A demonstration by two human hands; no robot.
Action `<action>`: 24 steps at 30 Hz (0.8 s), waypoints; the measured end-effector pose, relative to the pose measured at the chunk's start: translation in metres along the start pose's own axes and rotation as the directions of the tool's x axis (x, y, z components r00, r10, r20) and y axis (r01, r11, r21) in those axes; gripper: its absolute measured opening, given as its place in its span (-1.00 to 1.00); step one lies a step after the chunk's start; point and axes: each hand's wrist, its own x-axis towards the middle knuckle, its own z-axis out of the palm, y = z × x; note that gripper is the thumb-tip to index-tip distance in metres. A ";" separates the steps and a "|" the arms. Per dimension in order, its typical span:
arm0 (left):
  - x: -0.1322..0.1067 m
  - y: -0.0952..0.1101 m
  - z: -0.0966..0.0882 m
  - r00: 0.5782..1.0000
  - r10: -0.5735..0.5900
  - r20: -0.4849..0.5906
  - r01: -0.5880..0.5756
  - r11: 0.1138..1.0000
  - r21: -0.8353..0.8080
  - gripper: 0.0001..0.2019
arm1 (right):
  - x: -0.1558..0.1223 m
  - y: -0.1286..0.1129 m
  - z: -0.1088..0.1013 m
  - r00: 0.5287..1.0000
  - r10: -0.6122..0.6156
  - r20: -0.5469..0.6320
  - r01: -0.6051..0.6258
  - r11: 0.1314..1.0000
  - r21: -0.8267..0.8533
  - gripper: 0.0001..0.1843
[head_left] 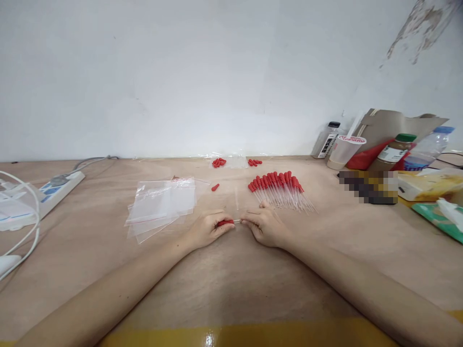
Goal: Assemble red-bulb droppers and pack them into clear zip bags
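My left hand (211, 229) is closed around a red rubber bulb (225, 222). From the bulb's right end a thin clear tube (237, 221) runs across to my right hand (265, 226), whose fingertips pinch it. The hidden part of the tube lies behind those fingers. Just beyond my right hand lies a row of droppers (280, 185), red bulbs pointing away and clear stems toward me. One loose red bulb (215, 187) rests past my left hand. Another clear tube (237, 198) lies on the table between the two. Flat clear plastic bags (162, 200) overlap to the left.
Two small groups of red bulbs (219, 163) lie by the wall on clear plastic. At the left are a power strip (61, 190) and white cables. Bottles, a paper cup (345, 150), a grey bag (394, 125) and a green packet (434, 217) crowd the right.
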 end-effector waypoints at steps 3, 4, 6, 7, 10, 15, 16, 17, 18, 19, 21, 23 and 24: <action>-0.001 -0.002 0.001 1.000 0.012 0.017 -0.012 1.000 0.014 -0.80 | 0.001 -0.002 0.002 1.000 0.006 0.004 -0.006 1.000 0.022 -0.74; -0.001 -0.003 0.001 1.000 0.012 0.020 -0.012 1.000 0.022 -0.79 | 0.002 -0.003 0.002 1.000 0.013 0.005 -0.013 1.000 0.027 -0.74; -0.001 -0.004 0.001 1.000 0.016 0.022 -0.017 0.999 0.036 -0.78 | 0.002 -0.005 0.004 1.000 0.030 0.007 -0.030 0.999 0.038 -0.75; -0.001 -0.004 0.001 1.000 0.022 0.022 -0.023 0.999 0.042 -0.78 | 0.002 -0.005 0.005 0.999 0.035 0.010 -0.036 0.998 0.044 -0.75; -0.001 -0.004 0.001 0.998 0.056 0.027 -0.057 0.997 0.043 -0.80 | 0.003 -0.007 0.007 0.999 0.046 0.012 -0.047 0.997 0.061 -0.77; 0.003 -0.004 0.002 0.995 0.099 0.017 -0.099 0.994 0.039 -0.83 | 0.005 -0.010 0.006 0.996 0.086 0.029 -0.088 0.993 0.083 -0.76; 0.003 -0.005 0.002 0.995 0.099 0.008 -0.099 0.994 0.046 -0.83 | 0.005 -0.011 0.005 0.995 0.096 0.034 -0.099 0.992 0.077 -0.76; 0.004 -0.005 0.002 0.995 0.099 -0.006 -0.099 0.994 0.054 -0.83 | 0.006 -0.013 0.003 0.994 0.106 0.036 -0.108 0.993 0.057 -0.76; 0.005 -0.005 0.001 0.994 0.103 -0.025 -0.101 0.993 0.058 -0.83 | 0.007 -0.015 0.001 0.993 0.113 0.036 -0.114 0.993 0.024 -0.76; 0.005 -0.005 0.001 0.993 0.107 -0.050 -0.104 0.993 0.061 -0.84 | 0.008 -0.017 -0.002 0.993 0.116 0.037 -0.116 0.993 -0.018 -0.76; 0.005 -0.006 -0.001 0.987 0.112 -0.115 -0.105 0.992 0.070 -0.82 | 0.009 -0.019 -0.008 0.990 0.129 0.049 -0.125 0.989 -0.082 -0.76; 0.004 -0.010 -0.003 0.981 0.091 -0.170 -0.078 0.993 0.084 -0.73 | 0.010 -0.014 -0.015 0.980 0.188 0.059 -0.185 0.981 -0.056 -0.75; 0.004 -0.012 -0.005 0.978 0.068 -0.198 -0.051 0.995 0.091 -0.71 | 0.010 -0.009 -0.019 0.969 0.239 0.056 -0.238 0.971 -0.018 -0.75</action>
